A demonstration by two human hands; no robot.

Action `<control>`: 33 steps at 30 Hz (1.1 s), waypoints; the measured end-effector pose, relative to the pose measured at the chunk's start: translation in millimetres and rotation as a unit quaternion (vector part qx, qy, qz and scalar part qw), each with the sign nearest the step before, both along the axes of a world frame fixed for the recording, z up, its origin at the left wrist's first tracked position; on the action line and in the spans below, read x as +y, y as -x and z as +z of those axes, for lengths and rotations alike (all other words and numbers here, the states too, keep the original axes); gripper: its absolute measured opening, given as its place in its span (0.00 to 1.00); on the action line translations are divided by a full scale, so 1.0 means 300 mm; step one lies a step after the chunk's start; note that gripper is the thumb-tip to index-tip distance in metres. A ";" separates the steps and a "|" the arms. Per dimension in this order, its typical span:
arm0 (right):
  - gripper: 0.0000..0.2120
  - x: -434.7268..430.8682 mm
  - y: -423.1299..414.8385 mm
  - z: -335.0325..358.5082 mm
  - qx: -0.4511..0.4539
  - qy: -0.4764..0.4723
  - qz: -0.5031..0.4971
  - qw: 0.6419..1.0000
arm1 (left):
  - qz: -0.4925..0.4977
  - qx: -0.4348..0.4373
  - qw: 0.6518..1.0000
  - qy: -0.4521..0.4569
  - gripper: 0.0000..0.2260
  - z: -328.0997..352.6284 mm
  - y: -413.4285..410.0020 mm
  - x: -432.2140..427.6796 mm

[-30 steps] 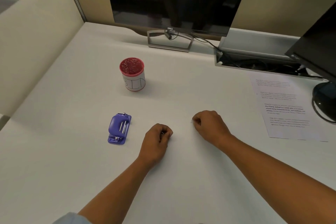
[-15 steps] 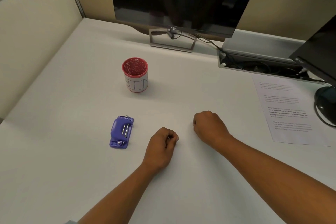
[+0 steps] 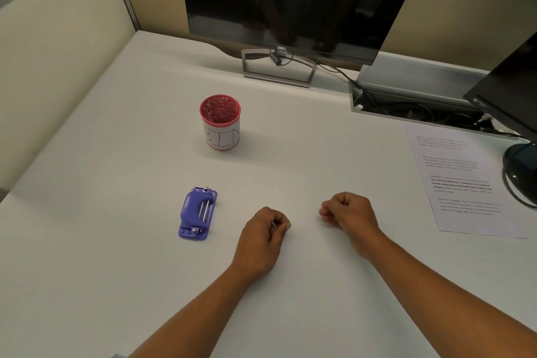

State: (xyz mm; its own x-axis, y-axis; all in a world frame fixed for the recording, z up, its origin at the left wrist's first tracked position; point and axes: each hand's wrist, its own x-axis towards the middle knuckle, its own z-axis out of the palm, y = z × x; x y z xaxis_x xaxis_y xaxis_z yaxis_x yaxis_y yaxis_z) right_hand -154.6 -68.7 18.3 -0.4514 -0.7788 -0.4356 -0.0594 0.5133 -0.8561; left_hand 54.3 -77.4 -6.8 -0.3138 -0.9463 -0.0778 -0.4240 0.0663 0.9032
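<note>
My left hand rests on the white desk with its fingers curled, pinching a thin metal pin whose tip shows between thumb and fingers. My right hand lies a short way to the right as a curled fist, and nothing is visible in it. Left of my left hand lies a purple plastic holder with two metal pins on top. Farther back stands a red cup with a white paper label, holding many small pieces.
A Dell monitor stands at the back on a metal stand. A second monitor's base and a printed sheet are at the right. An open cable tray runs behind the sheet. A cream partition borders the left.
Both hands stay almost where they were, fists still curled. Only the view has shifted slightly.
</note>
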 end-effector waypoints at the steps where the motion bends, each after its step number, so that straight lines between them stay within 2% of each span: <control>1: 0.06 0.020 0.003 -0.009 -0.006 0.005 -0.009 1.000 | 0.001 -0.002 1.000 -0.001 0.02 0.000 0.001 0.001; 6: 0.11 0.056 0.007 -0.013 0.029 0.028 0.010 0.999 | 0.030 0.048 0.996 -0.074 0.05 0.015 0.001 -0.021; 11: 0.12 0.037 0.021 -0.013 0.041 0.031 0.038 0.998 | 0.088 0.027 0.996 -0.012 0.10 0.137 -0.035 -0.174; 16: 0.14 0.035 0.027 -0.020 0.040 0.037 0.053 0.997 | 0.134 -0.052 0.983 0.111 0.05 0.314 -0.117 -0.438; 18: 0.14 0.033 0.027 -0.018 0.037 0.034 0.057 0.997 | 0.146 -0.108 0.976 0.117 0.04 0.353 -0.141 -0.535; 20: 0.14 0.031 0.027 -0.014 0.033 0.029 0.060 0.997 | 0.157 -0.158 0.970 0.102 0.07 0.372 -0.158 -0.608; 24: 0.12 0.029 0.036 -0.015 0.034 0.013 0.070 0.997 | 0.150 -0.207 0.963 0.083 0.06 0.382 -0.184 -0.677; 30: 0.14 -0.121 0.009 0.087 0.057 0.031 0.118 0.991 | 0.121 -0.193 0.971 0.068 0.09 0.356 -0.205 -0.695; 33: 0.12 -0.242 -0.043 0.171 0.068 0.070 0.141 0.985 | 0.151 -0.144 0.974 0.092 0.08 0.344 -0.230 -0.702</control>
State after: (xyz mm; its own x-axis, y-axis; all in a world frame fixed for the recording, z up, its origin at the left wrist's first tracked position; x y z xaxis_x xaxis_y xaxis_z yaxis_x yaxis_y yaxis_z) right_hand -141.6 -141.4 69.7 -0.2551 -0.9300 -0.2648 -0.3015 0.3367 -0.8921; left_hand 123.3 -288.0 96.5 -0.0102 -0.9983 0.0571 -0.6828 0.0487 0.7290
